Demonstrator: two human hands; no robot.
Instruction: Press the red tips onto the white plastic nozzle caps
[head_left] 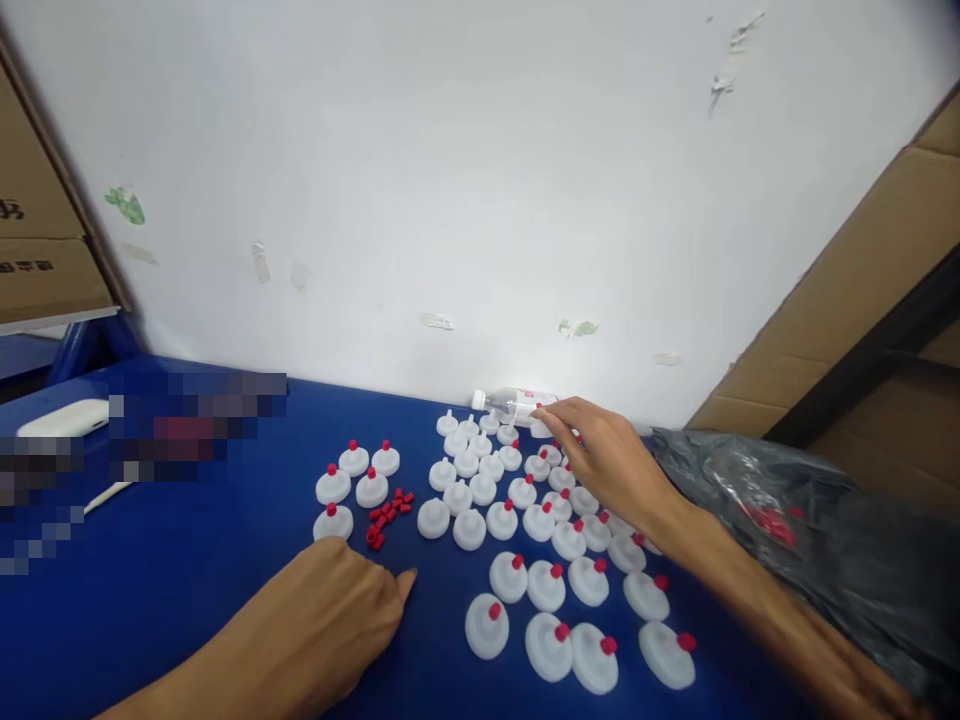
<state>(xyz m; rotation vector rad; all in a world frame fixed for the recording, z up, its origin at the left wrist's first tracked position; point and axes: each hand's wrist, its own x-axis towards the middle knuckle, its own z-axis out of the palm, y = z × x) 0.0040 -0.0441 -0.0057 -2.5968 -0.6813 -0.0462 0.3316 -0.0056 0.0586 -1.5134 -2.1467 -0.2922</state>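
At the far end of the white round lids, my right hand [604, 455] is closed, thumb and fingertips pinching a small red cap [539, 408] at the spout of a white lid [541, 428]. My left hand [330, 620] rests low on the table, fingers curled under and hidden; one fingertip points right. Just beyond it stands a red-capped lid [332, 523], near a small pile of loose red caps [386, 515]. In the middle are white lids with bare spouts [457, 497]; rows of lids with red caps [589, 580] spread to the right and nearer me.
A clear plastic bottle [510, 403] lies against the white wall [450, 200]. Grey plastic bagging [862, 560] with red pieces is at the right, beside cardboard [847, 270]. A white object [64, 418] and blurred items sit on the blue table [247, 500] at left.
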